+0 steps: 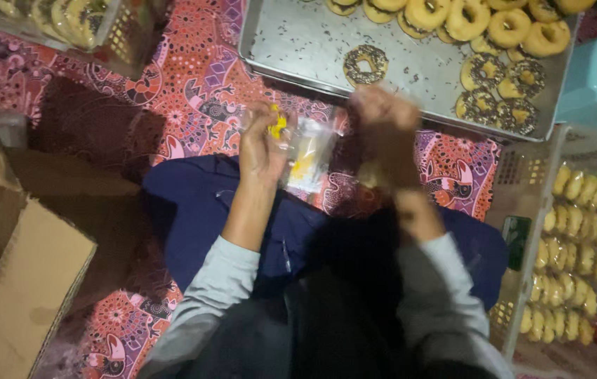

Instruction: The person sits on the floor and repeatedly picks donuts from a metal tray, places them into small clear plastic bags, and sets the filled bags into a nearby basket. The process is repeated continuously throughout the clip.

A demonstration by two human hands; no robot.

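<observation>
Fingers [264,130] of the left hand [260,151] pinch the top edge of a small clear plastic bag [310,154] with yellow contents. Right hand [386,130] — blurred — grips the bag's other top corner. Bag hangs between both hands, above the patterned red cloth [193,91], just before a metal tray [298,42] of sprinkled ring doughnuts [365,64].

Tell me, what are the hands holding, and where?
Both hands, left and right, hold a small clear plastic bag with yellow inside, gripping its upper edges; blur hides the exact fingers.
</observation>
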